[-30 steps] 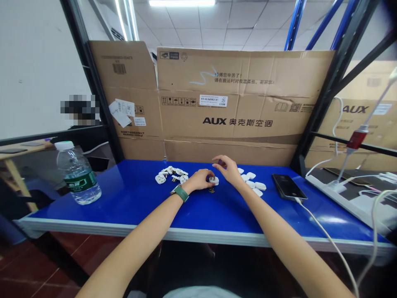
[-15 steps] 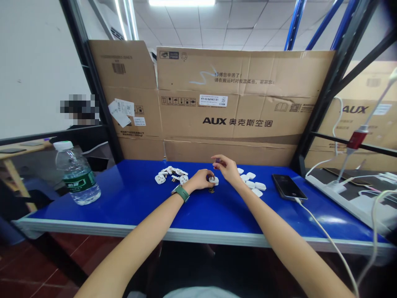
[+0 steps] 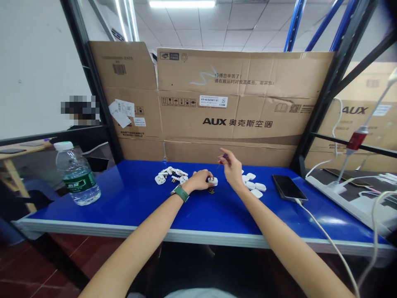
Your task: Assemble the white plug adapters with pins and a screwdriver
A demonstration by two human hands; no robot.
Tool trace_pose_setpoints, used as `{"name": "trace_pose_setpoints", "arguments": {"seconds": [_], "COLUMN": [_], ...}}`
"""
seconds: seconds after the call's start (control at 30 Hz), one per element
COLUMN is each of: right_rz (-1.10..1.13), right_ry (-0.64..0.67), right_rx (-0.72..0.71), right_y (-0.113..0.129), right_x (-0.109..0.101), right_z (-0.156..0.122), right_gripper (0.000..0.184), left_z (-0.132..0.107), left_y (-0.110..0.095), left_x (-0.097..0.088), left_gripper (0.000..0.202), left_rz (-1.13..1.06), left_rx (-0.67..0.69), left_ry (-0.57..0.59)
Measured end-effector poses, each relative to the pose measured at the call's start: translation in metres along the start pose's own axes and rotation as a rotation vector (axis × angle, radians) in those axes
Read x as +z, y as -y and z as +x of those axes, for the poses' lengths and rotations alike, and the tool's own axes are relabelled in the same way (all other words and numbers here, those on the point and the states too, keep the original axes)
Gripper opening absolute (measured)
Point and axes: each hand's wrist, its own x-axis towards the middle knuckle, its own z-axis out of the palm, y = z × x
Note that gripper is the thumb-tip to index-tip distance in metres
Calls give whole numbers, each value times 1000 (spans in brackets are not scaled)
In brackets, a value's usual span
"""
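Mid-frame, the left hand (image 3: 201, 180) grips a seemingly unfinished plug (image 3: 214, 182), the right hand (image 3: 233, 169) a screwdriver (image 3: 225, 156); how many are done, I can't tell.

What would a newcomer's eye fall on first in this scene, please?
Probably the bright blue table across the middle, with the tall cardboard standing behind it. Next, near the table's center, the left hand holds a white plug, while the right hand is raised beside it with a slim tool. The water bottle stands out at the table's left end.
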Motion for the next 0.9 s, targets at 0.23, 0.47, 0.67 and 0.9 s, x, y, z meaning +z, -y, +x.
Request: {"name": "trace_pose_setpoints", "arguments": {"seconds": [0.23, 0.47, 0.67, 0.9], "right_rz": [-310, -672, -689, -860], "right_ry": [214, 697, 747, 777], "right_rx": [-95, 21, 10, 72], "right_y": [-7, -13, -10, -10], "right_x": [-16, -9, -3, 2], "right_z": [4, -10, -12, -17], "right_gripper": [31, 23, 18, 35], "left_z": [-8, -11, -21, -29], "left_y": [5, 22, 44, 52], "left_x": [-9, -28, -51, -67], "left_gripper": [68, 61, 31, 40], "left_rz": [147, 302, 389, 376], "left_rx": [-40, -168, -251, -348], "left_ry": [-143, -195, -240, -71]}}
